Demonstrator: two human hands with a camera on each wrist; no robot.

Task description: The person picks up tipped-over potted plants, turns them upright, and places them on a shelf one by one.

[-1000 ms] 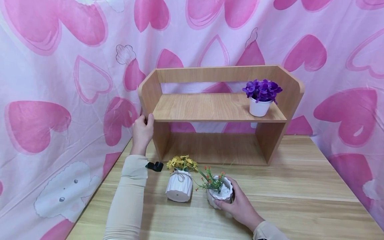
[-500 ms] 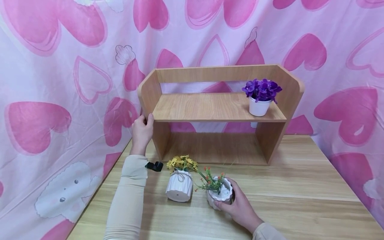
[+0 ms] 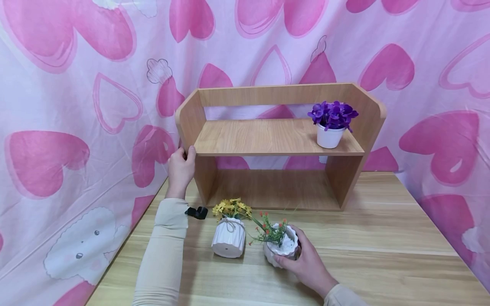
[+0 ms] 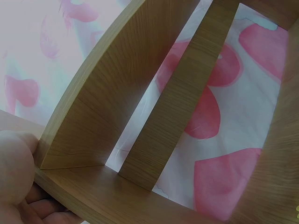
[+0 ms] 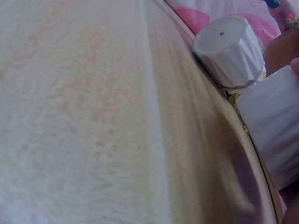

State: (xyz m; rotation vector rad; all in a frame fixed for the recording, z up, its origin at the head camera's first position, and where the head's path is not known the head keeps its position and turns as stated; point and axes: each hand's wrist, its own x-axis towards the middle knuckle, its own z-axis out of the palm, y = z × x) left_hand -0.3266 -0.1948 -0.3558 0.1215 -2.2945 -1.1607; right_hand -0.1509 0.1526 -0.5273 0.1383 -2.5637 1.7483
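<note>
My left hand (image 3: pixel 182 168) grips the left side of the two-tier wooden shelf (image 3: pixel 264 136), at the height of its upper board. In the left wrist view, the thumb of the left hand (image 4: pixel 16 170) lies near the side panel's edge and the fingers curl beneath the board. My right hand (image 3: pixel 308 263) holds a white ribbed flowerpot (image 3: pixel 285 250) from its right side, thumb in front. Small orange-red flowers with thin green leaves (image 3: pixel 272 233) lean leftward out of this pot. To its left, a second white flowerpot (image 3: pixel 229 240) with yellow flowers (image 3: pixel 231 208) lies tipped over, base facing me.
A white pot (image 3: pixel 330 137) of purple flowers (image 3: pixel 334 114) stands at the right end of the upper board. Behind and left hangs a pink heart-patterned cloth (image 3: pixel 69 161). The wooden table (image 3: pixel 394 255) extends right of my right hand. A black wrist device (image 3: pixel 197 212) sits by my left cuff.
</note>
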